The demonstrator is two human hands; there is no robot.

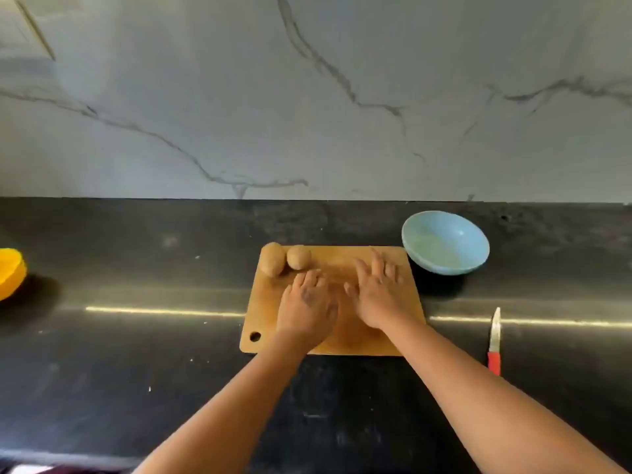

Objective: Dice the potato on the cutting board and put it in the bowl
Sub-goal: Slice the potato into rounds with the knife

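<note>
Our left hand (306, 307) and right hand (379, 295) both lie palm down over the wooden cutting board (265, 311), fingers straight and slightly spread, holding nothing. We cannot tell whether the palms press on the wood or hover just above it. The left hand sits over the middle of the board, its fingertips reaching close to the two potatoes; the right hand lies beside it toward the board's right half, its fingers pointing at the far right corner. The two hands are near each other but apart.

The potatoes rest whole and unpeeled at the board's far left corner: the longer potato (272, 259) at the very corner, the rounder potato (299, 257) just beside it on its right, the two appearing to touch. The board has a small hanging hole at its near left corner.

Off the board's far right corner stands the light blue bowl (445, 242), just beside the board's edge, with nothing in it that we can see. To the right of the board, well apart from it, a small knife with a red handle (494, 342) lies on the black countertop (136, 336), its blade pointing away from us. Far to the left of the board, a yellow bowl (11, 272) is cut off by the frame. Behind the board rises a white marble backsplash (307, 97) with grey veins.
</note>
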